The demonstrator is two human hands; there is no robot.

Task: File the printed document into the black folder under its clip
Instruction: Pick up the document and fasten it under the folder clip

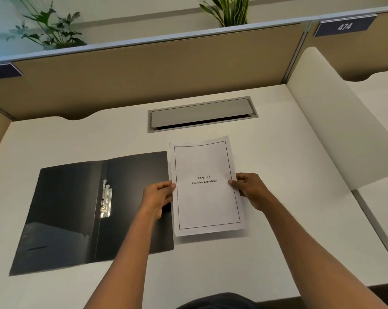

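Both hands (pixel 158 196) (pixel 247 189) pinched closed on printed document (pixel 207 186) edges, beside open black folder (pixel 88 210).

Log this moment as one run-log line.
stage: pre-filing | left hand: holds document left edge | right hand: holds right edge | folder: open, flat on desk | clip: no paper under it

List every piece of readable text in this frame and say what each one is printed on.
"Chapter 6" and, under it, "Learning Experience": on the top page of the printed document, held by the left hand and the right hand.
"474": on the blue sign on the partition at upper right.
"...73", partly cut off by the frame edge: on the blue sign at far left.
The black folder and its clip show no text.
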